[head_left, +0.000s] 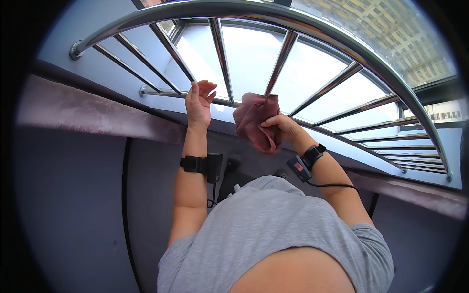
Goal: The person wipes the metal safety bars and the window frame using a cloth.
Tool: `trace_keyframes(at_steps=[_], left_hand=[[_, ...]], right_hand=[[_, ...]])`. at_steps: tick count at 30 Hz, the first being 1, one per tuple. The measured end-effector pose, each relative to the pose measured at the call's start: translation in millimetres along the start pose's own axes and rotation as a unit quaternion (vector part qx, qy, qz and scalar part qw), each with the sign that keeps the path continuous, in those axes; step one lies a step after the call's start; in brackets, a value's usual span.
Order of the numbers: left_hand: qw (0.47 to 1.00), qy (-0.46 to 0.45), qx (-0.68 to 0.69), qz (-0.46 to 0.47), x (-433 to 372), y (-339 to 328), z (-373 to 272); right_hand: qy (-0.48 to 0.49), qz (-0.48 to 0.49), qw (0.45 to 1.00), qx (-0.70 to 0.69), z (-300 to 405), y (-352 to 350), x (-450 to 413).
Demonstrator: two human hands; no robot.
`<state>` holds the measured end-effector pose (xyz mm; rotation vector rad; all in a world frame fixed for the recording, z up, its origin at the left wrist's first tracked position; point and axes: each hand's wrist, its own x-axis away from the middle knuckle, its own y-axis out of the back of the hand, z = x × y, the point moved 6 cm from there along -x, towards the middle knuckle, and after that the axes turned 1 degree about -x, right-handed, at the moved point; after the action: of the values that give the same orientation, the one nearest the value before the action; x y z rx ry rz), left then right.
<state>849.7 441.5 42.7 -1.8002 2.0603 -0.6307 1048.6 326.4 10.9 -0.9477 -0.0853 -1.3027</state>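
Observation:
In my right hand (285, 126) is a bunched dark red cloth (256, 122), pinched between thumb and fingers and held just in front of the railing's lower bar. My left hand (199, 104) is empty, palm turned inward and fingers apart, beside a slanting metal baluster (172, 51). Whether its fingertips touch the bar I cannot tell. Above both hands curves the shiny round handrail (234, 10) of a metal railing. The lower rail (223, 101) runs behind the cloth, which hides part of it.
Behind the railing lies a bright white window sill (253, 55) with dark-framed panes. A building (399, 33) shows through the glass. Pinkish patterned trim (91, 110) borders the wall at left. Black devices (214, 167) with cables are strapped to both forearms. Grey floor (154, 205) lies below.

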Motion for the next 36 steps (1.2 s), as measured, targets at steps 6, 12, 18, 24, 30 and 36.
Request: trace_keyframes(at_steps=[6, 12, 18, 24, 30, 36], left_hand=[[0.942, 0.263, 0.107, 0.176, 53.1, -17.3, 54.9], [0.957, 0.266, 0.026, 0.116, 62.3, -13.6, 40.8], [0.960, 0.279, 0.026, -0.004, 56.0, 85.3, 46.0], [0.929, 0.191, 0.034, -0.314, 39.2, 204.0, 82.7], [0.927, 0.085, 0.009, -0.366, -8.5, 213.9, 95.9], [0.914, 0.156, 0.089, -0.363, -46.8, 234.3, 140.5]], right_hand=[[0.016, 0.088, 0.996, -0.001, 25.5, -37.6, -0.2], [0.068, 0.022, 0.983, 0.169, 39.8, -49.4, -22.5], [0.214, -0.068, 0.769, 0.598, 99.9, -90.1, 16.5], [0.688, -0.146, 0.396, 0.591, 196.4, -194.9, 122.6], [0.632, -0.320, 0.151, 0.689, 238.9, -183.8, 109.1], [0.594, -0.340, 0.130, 0.718, 232.5, -190.5, 96.9]])
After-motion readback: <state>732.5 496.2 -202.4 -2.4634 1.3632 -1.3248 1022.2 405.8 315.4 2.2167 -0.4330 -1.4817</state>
